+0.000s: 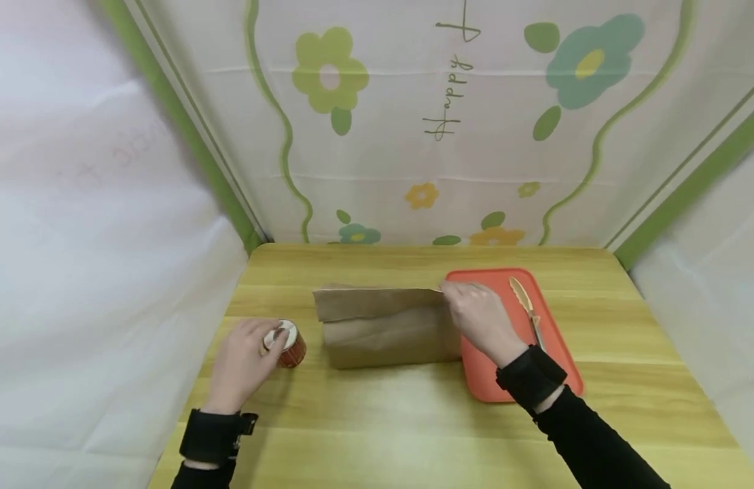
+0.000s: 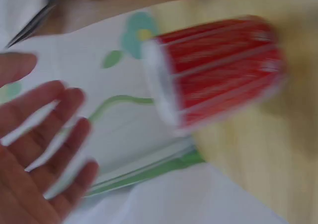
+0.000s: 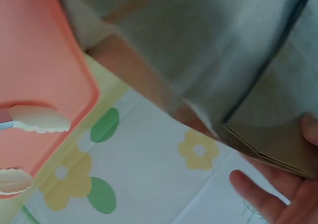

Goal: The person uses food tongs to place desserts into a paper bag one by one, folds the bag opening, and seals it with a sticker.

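Observation:
My left hand (image 1: 245, 363) is over a red, white-striped, cup-shaped container (image 1: 293, 350) with a white top, standing at the left of the table. In the left wrist view, blurred, the fingers are spread and stand apart from this container (image 2: 223, 75). A brown paper bag (image 1: 392, 336), its top edge folded over, is in the middle of the table. My right hand (image 1: 483, 319) pinches the fold at its upper right corner; in the right wrist view, the thumb lies on the bag (image 3: 278, 100) and fingers are behind it.
A coral-red tray (image 1: 493, 380) lies on the right, partly behind my right hand and touching or close to the bag. Tongs (image 1: 524, 299) with pale scalloped tips rest on it. Beyond the wooden table (image 1: 352, 435) hangs a white flowered cloth (image 1: 377, 156).

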`<state>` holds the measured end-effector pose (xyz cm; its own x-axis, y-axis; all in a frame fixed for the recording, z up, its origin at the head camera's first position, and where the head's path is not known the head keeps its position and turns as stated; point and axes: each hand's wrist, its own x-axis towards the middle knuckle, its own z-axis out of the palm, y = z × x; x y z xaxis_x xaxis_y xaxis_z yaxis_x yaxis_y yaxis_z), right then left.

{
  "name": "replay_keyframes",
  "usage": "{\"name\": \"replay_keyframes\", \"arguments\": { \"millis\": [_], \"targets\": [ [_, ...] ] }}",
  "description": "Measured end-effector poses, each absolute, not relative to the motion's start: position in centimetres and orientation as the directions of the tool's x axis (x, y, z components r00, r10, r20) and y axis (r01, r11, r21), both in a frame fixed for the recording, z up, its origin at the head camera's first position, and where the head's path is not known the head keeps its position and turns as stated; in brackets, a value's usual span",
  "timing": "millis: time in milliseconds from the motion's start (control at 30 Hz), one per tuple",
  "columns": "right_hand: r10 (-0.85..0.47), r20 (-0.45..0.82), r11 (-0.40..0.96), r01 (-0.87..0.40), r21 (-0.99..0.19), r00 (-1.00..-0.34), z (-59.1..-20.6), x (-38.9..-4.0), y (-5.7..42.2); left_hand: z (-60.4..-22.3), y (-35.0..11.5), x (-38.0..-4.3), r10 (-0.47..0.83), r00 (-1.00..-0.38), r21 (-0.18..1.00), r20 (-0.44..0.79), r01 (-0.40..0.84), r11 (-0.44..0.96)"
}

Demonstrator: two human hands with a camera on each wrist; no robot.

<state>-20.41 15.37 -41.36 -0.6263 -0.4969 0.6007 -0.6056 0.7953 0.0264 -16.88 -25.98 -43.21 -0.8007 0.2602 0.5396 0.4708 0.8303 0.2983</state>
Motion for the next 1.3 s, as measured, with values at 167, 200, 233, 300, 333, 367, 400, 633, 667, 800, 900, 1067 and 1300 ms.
{"name": "replay_keyframes", "arguments": {
  "millis": [167,200,233,300,333,367,400,633,667,800,900,1067,1300],
  "targets": [
    [-0.470,0.575,0.802,-0.596,-0.040,-0.670,-40.8,-19.5,14.8,-46.0,-25.9,-16.1,0.212,-0.863,0.165,0.458,0.317,0.934],
    [-0.465,0.561,0.804,-0.592,-0.054,-0.684,-40.6,-19.3,14.6,-46.4,-25.8,-16.1,0.203,-0.866,0.146,0.456,0.298,0.943],
    [-0.458,0.550,0.809,-0.584,-0.067,-0.698,-40.5,-19.1,14.4,-46.7,-25.7,-16.2,0.198,-0.868,0.132,0.455,0.285,0.949],
    [-0.438,0.535,0.822,-0.563,-0.088,-0.723,-40.3,-18.8,14.2,-47.1,-25.5,-16.6,0.201,-0.864,0.101,0.462,0.276,0.956],
    [-0.426,0.531,0.828,-0.552,-0.097,-0.732,-40.3,-18.7,14.1,-47.3,-25.4,-16.8,0.198,-0.864,0.091,0.462,0.268,0.959],
    [-0.415,0.531,0.833,-0.543,-0.105,-0.739,-40.3,-18.6,14.0,-47.4,-25.3,-17.0,0.197,-0.865,0.083,0.461,0.263,0.961],
    [-0.403,0.535,0.837,-0.535,-0.112,-0.743,-40.3,-18.5,14.0,-47.5,-25.2,-17.2,0.193,-0.869,0.078,0.455,0.255,0.964],
    [-0.330,0.586,0.837,-0.516,-0.180,-0.740,-40.2,-18.0,13.8,-47.5,-23.4,-18.7,0.125,-0.893,0.020,0.432,0.148,0.989],
    [-0.319,0.595,0.836,-0.515,-0.190,-0.738,-40.2,-17.9,13.8,-47.4,-23.1,-18.9,0.108,-0.900,0.020,0.423,0.129,0.991],
    [-0.283,0.638,0.826,-0.520,-0.217,-0.716,-40.2,-17.8,13.9,-47.7,-21.8,-19.6,0.034,-0.919,0.102,0.392,0.081,0.992],
    [-0.275,0.662,0.815,-0.534,-0.223,-0.697,-40.5,-17.7,13.8,-48.4,-21.5,-19.8,-0.020,-0.926,0.196,0.378,0.059,0.979],
    [-0.281,0.669,0.803,-0.550,-0.229,-0.688,-41.0,-17.6,13.7,-49.1,-22.4,-19.4,-0.031,-0.912,0.251,0.409,0.080,0.965],
    [-0.283,0.666,0.790,-0.562,-0.246,-0.690,-41.2,-17.3,13.4,-47.9,-23.6,-18.0,0.140,-0.829,0.271,0.541,0.330,0.904]
  ]
}}
